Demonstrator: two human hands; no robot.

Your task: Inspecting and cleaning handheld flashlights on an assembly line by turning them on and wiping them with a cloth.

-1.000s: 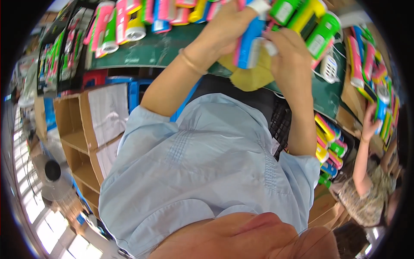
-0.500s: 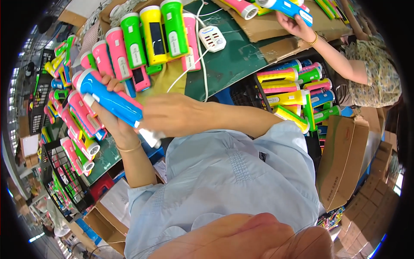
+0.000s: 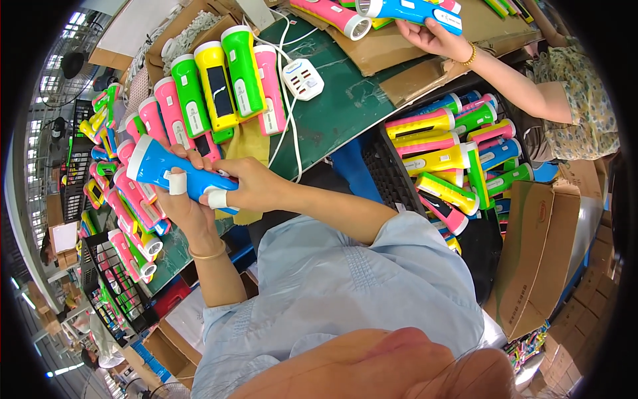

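A blue flashlight (image 3: 154,167) with a white head rim lies tilted in both my hands, its head toward the upper left. My left hand (image 3: 188,214) wraps round its body, with white tape on the thumb. At the tail end, my right hand (image 3: 258,187) grips it, its thumb also taped in white. Just beyond stands a row of flashlights: a green one (image 3: 243,73), a yellow one (image 3: 216,86) with a dark panel, and a pink one (image 3: 270,93). Yellow cloth (image 3: 249,147) lies under that row. More pink flashlights (image 3: 136,189) crowd the bench left of my hands.
A white power strip (image 3: 304,78) with cables sits on the green bench (image 3: 345,100). At right, a black crate (image 3: 392,169) holds several flashlights beside an open carton (image 3: 531,259). A co-worker's hand (image 3: 442,43) holds another blue flashlight (image 3: 415,13). A black basket (image 3: 119,292) stands lower left.
My right hand has moved from a blurred position by the tail onto the flashlight's tail end. The flashlight has turned in my left hand, now showing mostly blue. The view has shifted slightly.
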